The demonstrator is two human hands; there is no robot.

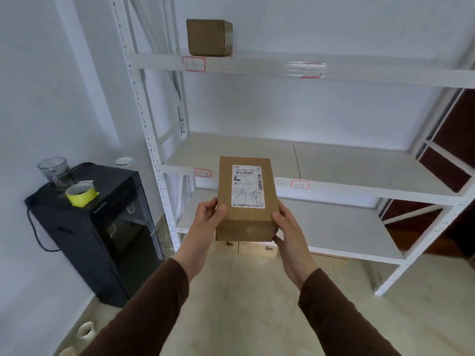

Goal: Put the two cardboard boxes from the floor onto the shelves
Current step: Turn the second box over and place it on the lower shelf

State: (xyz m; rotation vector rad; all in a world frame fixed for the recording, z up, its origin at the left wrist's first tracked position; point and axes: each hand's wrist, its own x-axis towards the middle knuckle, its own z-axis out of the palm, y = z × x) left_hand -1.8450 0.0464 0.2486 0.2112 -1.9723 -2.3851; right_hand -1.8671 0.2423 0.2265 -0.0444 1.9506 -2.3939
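I hold a cardboard box [247,217] with a white shipping label on top, in the air in front of the white shelving unit [334,187]. My left hand [208,217] grips its left side and my right hand [285,227] grips its right side and lower corner. The box's far end overlaps the front edge of the middle shelf. A second cardboard box [209,37] stands on the upper shelf [257,64] near its left end.
A black cabinet [102,227] stands left of the shelves, with a glass jar [55,173] and a yellow tape roll [81,194] on top. White vases [86,332] sit on the floor at lower left. A dark wooden door [452,160] is behind the shelves' right side.
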